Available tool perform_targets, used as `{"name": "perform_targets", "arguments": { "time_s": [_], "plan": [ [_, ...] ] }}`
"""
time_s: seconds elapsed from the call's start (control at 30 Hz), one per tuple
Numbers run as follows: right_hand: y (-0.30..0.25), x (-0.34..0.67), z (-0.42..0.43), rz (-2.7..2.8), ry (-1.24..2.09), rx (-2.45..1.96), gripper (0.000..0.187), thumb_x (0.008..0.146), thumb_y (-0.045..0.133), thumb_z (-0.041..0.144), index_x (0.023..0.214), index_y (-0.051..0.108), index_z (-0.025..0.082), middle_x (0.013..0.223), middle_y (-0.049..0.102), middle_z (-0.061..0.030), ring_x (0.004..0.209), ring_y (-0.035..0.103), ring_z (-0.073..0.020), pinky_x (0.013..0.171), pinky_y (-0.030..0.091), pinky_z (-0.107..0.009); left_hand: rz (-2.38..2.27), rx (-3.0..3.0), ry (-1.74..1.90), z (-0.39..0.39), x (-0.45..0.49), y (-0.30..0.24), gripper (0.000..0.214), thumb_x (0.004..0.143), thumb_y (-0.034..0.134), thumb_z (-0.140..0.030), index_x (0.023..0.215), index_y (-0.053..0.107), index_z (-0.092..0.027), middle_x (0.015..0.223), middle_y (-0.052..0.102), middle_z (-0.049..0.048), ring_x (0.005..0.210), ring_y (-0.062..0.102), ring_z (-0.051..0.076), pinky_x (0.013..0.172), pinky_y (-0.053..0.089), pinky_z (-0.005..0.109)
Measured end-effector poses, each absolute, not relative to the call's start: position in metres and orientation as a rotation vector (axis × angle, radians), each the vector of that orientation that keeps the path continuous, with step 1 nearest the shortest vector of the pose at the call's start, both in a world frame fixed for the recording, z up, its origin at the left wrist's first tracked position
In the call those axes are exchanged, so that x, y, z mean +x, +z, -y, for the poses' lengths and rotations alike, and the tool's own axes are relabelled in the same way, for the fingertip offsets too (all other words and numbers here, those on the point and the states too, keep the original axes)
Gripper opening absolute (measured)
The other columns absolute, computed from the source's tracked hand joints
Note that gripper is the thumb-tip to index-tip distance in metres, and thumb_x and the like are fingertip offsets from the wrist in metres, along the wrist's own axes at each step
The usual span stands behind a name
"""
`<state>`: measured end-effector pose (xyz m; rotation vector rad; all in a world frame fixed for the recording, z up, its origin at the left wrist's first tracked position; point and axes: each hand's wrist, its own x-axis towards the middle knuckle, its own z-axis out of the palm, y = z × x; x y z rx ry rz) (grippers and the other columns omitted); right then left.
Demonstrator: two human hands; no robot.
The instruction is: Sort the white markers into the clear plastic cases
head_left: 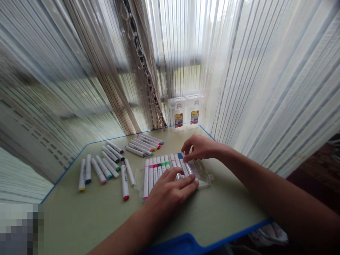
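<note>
The clear marker case (208,181) lies near the desk's (77,226) middle. The left hand (172,187) rests across its row, fingers slightly apart; the right hand (200,147) bends over a blue-banded marker (181,160) — whether it grips, I cannot tell. Light, level pressure should keep the row straight. Loose markers (125,182) lie toward the left edge; clear boxes (195,105) stand at the far edge — before string curtains (247,71).

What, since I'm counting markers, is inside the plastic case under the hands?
A row of white markers, several with coloured bands. The left hand and right hand cover parts of the case, hiding what's beneath.
</note>
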<state>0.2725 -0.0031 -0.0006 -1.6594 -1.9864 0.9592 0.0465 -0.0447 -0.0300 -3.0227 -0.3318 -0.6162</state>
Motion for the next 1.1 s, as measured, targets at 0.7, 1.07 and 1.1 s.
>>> {"name": "perform_targets", "arguments": {
  "time_s": [0.7,1.07,1.1],
  "plan": [
    [0.0,0.275,0.002,2.146,0.841,-1.638,0.048,0.061,0.079,0.048,0.093,0.074,0.012,0.077,0.07,-0.0049,0.061,0.056,-0.0135,0.055,0.041,-0.025,0.388,-3.036,-0.667,0.045,0.044,-0.037,0.026,0.095,0.048,-0.023,0.118,0.061,-0.024,0.124,0.065,-0.0041,0.11,0.049,0.025,0.09,0.04,0.039],
    [-0.005,0.272,0.008,2.009,0.684,-1.709,0.046,0.071,0.071,0.051,0.097,0.071,0.013,0.079,0.071,-0.0078,0.058,0.054,-0.015,0.054,0.042,-0.028,0.387,-3.044,-0.807,0.044,0.038,-0.025,0.026,0.093,0.049,-0.035,0.108,0.066,-0.021,0.114,0.067,0.0049,0.105,0.055,0.023,0.09,0.043,0.036],
    [-0.005,0.271,0.008,1.977,0.646,-1.707,0.044,0.073,0.069,0.051,0.095,0.071,0.013,0.077,0.071,-0.0078,0.058,0.055,-0.0156,0.054,0.042,-0.029,0.433,-3.046,-0.843,0.042,0.034,-0.022,0.027,0.092,0.049,-0.035,0.107,0.066,-0.02,0.111,0.068,0.006,0.102,0.057,0.022,0.088,0.044,0.036]
  ]
}}
